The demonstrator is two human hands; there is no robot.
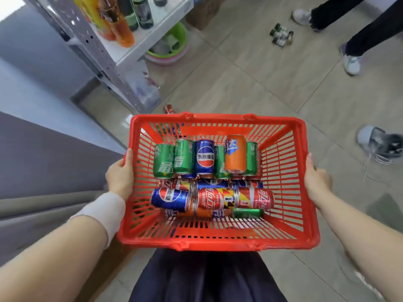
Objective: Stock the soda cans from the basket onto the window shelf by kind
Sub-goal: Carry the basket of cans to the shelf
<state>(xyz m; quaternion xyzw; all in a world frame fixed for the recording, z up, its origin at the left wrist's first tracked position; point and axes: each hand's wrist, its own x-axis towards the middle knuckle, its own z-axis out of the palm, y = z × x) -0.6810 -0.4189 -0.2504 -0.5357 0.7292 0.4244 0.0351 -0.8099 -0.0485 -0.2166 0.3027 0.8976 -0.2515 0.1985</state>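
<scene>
Head view, entry by entry.

Left hand: clasped on the left rim of the basket, thumb over the edge, white wristband behind it.

Right hand: clasped on the right rim, thumb hooked over likewise. Neither hand grips a can.

Basket: red slatted plastic, carried level in front of the person's waist, above the tiled floor. Long axis runs left to right between the two hands.

Soda cans, all lying on their sides in two rough rows, at least two layers deep:
- far row, long axes pointing away from the carrier: green cans, one blue can, one orange can riding on top;
- near row, long axes running left to right: a blue can, red cans, with orange and green ones part-buried beneath.

Shelf: metal racking, up and to the left, holding bottles; whether it is the window shelf I cannot tell.

Step in hand, by my reckoning: carrying the load; stocking not begun. Next move calls for setting the basket down or freeing one hand, then lifting cans out one kind at a time and standing them upright.
</scene>
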